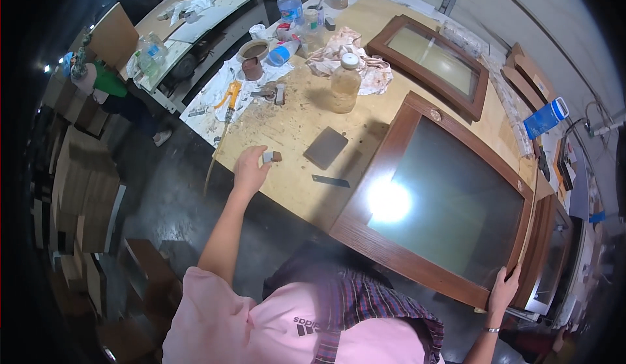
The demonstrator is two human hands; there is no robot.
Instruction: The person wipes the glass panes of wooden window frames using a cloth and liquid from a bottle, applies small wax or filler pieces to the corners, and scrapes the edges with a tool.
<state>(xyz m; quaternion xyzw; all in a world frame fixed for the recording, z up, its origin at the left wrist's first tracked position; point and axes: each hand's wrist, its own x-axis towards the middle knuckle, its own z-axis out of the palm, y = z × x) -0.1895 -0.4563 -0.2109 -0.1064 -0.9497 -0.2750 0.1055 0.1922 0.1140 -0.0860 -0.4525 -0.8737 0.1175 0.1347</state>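
My left hand (248, 169) is at the near left edge of the workbench, its fingers closed around a small grey and brown block (276, 157). At the lower right, my right hand (502, 290) grips the near right corner of a brown wooden cabinet door (385, 253) with a glass panel. That door lies tilted across the bench, its near edge overhanging, and a bright light reflects in the glass. Between my left hand and the door are a dark flat sanding pad (326, 147) and a thin dark metal blade (330, 181).
Behind stands a second, smaller glazed door (433, 64). A jar with a white lid (345, 87) stands by a stained cloth (362, 60). Farther left are a cup (253, 49), an orange-handled tool (231, 96) and bottles (289, 2). Another person (107, 83) is at the far left, near stacked boards (85, 181).
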